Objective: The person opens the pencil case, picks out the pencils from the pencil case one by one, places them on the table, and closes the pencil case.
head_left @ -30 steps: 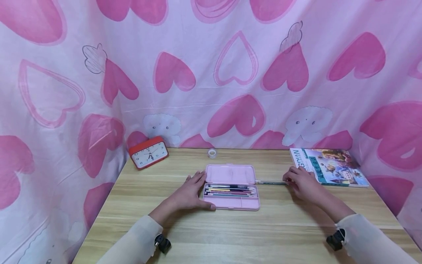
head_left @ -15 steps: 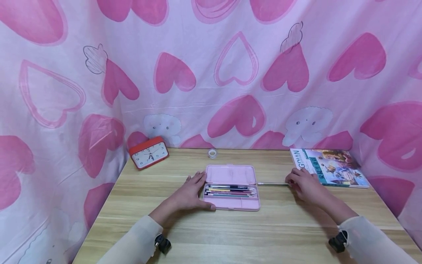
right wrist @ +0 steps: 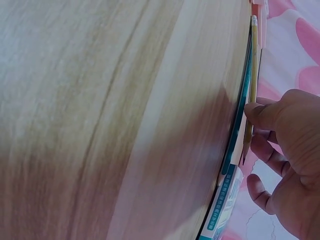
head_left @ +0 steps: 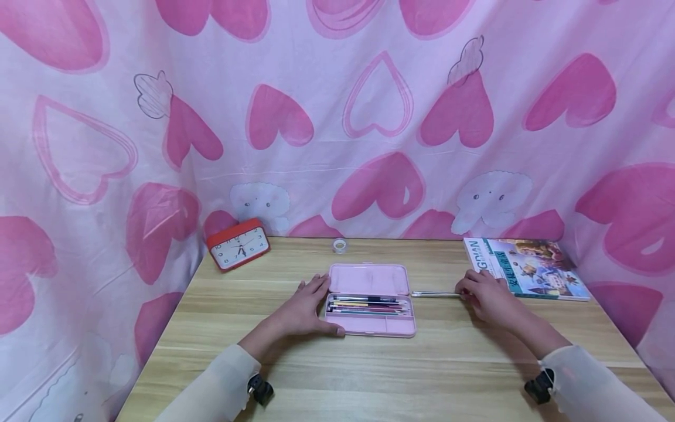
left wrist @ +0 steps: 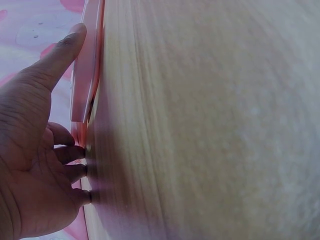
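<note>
A pink pencil case (head_left: pixel 364 324) lies unfolded on the table, with several pens and pencils (head_left: pixel 364 305) in its long compartment. At its left end, my left hand (head_left: pixel 302 308) is spread, thumb at the front edge and fingertips along the left side. The left wrist view shows the straight thumb (left wrist: pixel 67 47) lying against the case (left wrist: pixel 86 75). To the right of the case, my right hand (head_left: pixel 487 295) pinches a slim pencil (right wrist: pixel 254 60) between thumb and fingers. The pencil's pale end points at the case near the hinge, and its dark point lies below the fingers in the right wrist view.
A book (head_left: pixel 538 266) with a colourful cover lies at the back right, just behind my right hand. A red clock (head_left: pixel 239 246) stands at the back left. A small tape roll (head_left: pixel 340 245) sits behind the case. A heart-patterned curtain (head_left: pixel 337 170) borders the table.
My right hand and the pencil have shifted slightly to the right, away from the case. The pencil now shows a paler, shinier side. My left hand has stayed put.
</note>
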Motion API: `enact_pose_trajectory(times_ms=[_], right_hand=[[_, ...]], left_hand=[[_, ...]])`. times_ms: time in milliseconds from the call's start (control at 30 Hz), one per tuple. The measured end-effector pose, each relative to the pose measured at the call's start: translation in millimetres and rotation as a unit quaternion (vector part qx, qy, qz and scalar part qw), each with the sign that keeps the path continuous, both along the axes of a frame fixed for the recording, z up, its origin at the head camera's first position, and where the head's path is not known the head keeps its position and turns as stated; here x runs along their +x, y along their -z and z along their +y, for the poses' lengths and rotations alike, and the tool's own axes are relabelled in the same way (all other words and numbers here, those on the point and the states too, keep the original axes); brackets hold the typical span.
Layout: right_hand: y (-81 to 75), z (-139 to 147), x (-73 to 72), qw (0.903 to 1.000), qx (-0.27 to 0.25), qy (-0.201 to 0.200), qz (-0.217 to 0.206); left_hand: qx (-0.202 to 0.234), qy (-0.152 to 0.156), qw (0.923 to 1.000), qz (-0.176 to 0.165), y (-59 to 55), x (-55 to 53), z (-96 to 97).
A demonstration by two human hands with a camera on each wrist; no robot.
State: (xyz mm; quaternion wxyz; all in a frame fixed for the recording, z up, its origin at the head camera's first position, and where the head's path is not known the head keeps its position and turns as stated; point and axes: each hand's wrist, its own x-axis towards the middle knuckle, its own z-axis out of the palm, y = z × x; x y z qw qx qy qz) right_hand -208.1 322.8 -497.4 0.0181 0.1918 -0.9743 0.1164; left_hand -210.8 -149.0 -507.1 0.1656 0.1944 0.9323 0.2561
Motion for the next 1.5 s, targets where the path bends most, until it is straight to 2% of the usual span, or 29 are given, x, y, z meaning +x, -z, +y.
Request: enact_pose_trajectory(times_ms=[1500], right_hand=[[5.4, 2.4, 1.2, 0.9997, 0.017, -0.007, 0.015]], left_hand=[[-0.004, -0.002, 1.0, 0.004, 0.9, -0.1, 0.1]])
